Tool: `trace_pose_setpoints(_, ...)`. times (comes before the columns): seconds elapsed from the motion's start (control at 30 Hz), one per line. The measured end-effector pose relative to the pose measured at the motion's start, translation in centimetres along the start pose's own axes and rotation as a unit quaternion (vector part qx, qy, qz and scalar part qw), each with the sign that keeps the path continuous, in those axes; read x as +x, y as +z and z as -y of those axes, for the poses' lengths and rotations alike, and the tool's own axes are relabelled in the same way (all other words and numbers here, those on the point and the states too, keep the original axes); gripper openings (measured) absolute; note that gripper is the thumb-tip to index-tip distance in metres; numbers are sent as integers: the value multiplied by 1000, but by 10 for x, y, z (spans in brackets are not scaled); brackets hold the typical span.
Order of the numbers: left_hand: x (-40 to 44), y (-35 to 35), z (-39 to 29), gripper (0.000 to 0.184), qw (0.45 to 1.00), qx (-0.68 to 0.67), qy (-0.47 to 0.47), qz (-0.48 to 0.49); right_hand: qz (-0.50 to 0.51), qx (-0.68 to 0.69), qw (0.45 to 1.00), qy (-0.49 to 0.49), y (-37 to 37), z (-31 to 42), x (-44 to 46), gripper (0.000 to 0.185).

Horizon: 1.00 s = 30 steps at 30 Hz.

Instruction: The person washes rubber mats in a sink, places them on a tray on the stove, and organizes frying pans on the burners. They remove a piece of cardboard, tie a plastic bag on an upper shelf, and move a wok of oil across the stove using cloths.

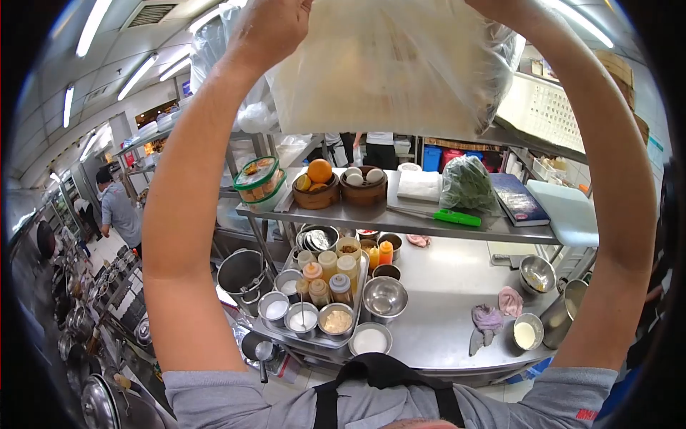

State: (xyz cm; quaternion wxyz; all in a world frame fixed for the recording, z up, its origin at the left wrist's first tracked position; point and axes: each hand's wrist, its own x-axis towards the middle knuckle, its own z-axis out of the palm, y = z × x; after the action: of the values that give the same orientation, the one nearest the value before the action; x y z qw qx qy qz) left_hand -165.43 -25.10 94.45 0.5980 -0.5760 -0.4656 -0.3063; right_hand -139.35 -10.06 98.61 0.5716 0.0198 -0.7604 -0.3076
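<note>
A large translucent plastic bag [386, 71] with pale yellowish contents fills the top middle, in front of my face. At its upper left side, my left hand [280, 28] has its fingers curled in on the bag; the top of the hand is cut off. My right hand [504, 11] is at the bag's upper right corner, its fingers beyond the frame's top edge. Both arms are raised. Below the bag, a metal shelf [429, 223] bears two bamboo steamers [363, 193], oranges [319, 170], a bag of leafy greens [466, 184] and a green-handled knife [457, 217].
A steel counter [443, 286] carries a tray [343, 343] of sauce bottles and bowls. Cloths [488, 317] and metal bowls [537, 274] are at the right. A large pot [243, 275] stands left. A person [121, 207] is in the aisle at far left.
</note>
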Motion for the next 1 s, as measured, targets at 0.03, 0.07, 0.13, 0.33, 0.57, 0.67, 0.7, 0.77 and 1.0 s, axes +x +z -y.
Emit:
trace_pose_setpoints(0.03, 1, 2, 4, 15, 1000, -6, 18, -13, 29, -10, 999, -25, 2, -8, 2, 15)
trace_pose_setpoints(0.07, -2, 5, 6, 16, 999, -16, 36, -21, 39, -6, 999, -17, 9, -12, -3, 15)
trace_pose_setpoints(0.13, 0, -2, 2, 17, 997, -54, 53, -28, 20, -32, 999, -28, 9, -12, -6, 15)
trace_pose_setpoints(0.33, 28, -52, -24, 30, 999, 14, -40, -8, 78, -133, 987, 35, -39, 40, 3, 20)
trace_pose_setpoints(0.57, 20, -56, -99, 30, 979, -165, -120, 8, 143, 243, 926, 250, -66, 95, 11, 34)
trace_pose_setpoints(0.67, 5, -38, -111, 28, 945, -301, -131, -4, 157, 460, 815, 315, -38, 94, 14, 35)
trace_pose_setpoints(0.7, 7, -44, -111, 28, 945, -299, -130, -6, 139, 462, 819, 309, -24, 88, 13, 32)
trace_pose_setpoints(0.77, 8, -59, -108, 36, 873, -371, -285, 140, 122, 466, 822, 303, -2, 86, 8, 30)
trace_pose_setpoints(1.0, 27, -34, -52, 41, 804, -487, -313, 135, 79, 333, 918, 201, -11, 126, -7, 28)
